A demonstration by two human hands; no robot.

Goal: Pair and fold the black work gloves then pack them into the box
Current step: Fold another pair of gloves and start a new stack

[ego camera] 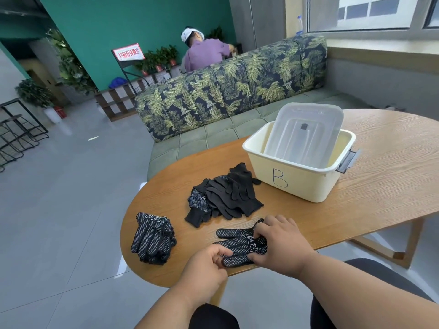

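Both hands (247, 255) on dotted glove (240, 245)

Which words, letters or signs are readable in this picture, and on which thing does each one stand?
"B": handwritten in dark ink on the front wall of the cream box.
White printed characters on the glove under both hands: too small to read.
The same white print on the glove stack at the left: unreadable.
Red characters on the white sign board by the green wall: blurred and seemingly mirrored, unreadable.
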